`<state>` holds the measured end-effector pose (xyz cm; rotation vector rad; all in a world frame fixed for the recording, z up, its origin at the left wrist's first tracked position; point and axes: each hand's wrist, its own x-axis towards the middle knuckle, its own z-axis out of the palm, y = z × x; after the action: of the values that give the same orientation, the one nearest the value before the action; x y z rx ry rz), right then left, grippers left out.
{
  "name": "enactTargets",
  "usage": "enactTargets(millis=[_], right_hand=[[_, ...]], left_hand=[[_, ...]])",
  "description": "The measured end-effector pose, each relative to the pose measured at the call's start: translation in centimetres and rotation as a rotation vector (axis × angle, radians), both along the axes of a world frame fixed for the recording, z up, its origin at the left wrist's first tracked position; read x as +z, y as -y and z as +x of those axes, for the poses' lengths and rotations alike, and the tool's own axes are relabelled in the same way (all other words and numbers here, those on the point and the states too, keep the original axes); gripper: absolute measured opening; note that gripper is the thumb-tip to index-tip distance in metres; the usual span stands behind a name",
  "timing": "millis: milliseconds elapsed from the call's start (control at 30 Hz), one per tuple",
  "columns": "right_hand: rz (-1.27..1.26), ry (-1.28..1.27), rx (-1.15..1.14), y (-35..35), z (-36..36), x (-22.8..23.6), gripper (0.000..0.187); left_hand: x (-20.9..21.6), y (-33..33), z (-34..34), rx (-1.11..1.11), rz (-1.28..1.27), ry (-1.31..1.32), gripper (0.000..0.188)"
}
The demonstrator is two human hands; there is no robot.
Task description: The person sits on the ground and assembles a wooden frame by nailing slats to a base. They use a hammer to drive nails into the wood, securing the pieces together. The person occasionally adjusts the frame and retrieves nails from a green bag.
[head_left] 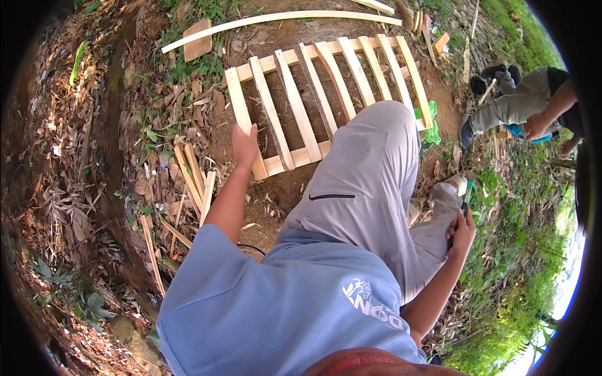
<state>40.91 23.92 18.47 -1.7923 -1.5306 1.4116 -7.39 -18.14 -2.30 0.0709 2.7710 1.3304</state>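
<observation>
A slatted wooden frame (295,108) of pale strips on two long rails lies on the ground ahead of me. My left hand (244,145) grips its leftmost slat near the lower end, thumb along the slat's edge. Down by my right shin, my right hand (462,233) is closed round the dark handle of a tool with a green part (468,193); its working end is hard to make out. My bent knee covers part of the frame's near rail. A bright green plastic bag (431,125) lies at the frame's right end.
Beyond the frame lies a long curved wooden strip (282,22) across a flat brown piece (198,41). Loose wood offcuts (193,175) are on the left among dry leaves. On the right, another person (523,103) sits or crouches with hands near the knees. Grass slopes behind.
</observation>
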Motion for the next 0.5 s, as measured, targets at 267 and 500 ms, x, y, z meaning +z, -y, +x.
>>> enactTargets(millis=[267,500], right_hand=[[-0.022,-0.005,0.013,-0.4,-1.8,0.2,0.040],[-0.052,0.001,0.021,-1.4,-1.1,-0.6,0.042]], left_hand=[[0.0,-0.6,-0.4,0.064,-0.072,0.050,0.050],[-0.3,-0.8,-0.3,0.150,-0.072,-0.019,0.071]])
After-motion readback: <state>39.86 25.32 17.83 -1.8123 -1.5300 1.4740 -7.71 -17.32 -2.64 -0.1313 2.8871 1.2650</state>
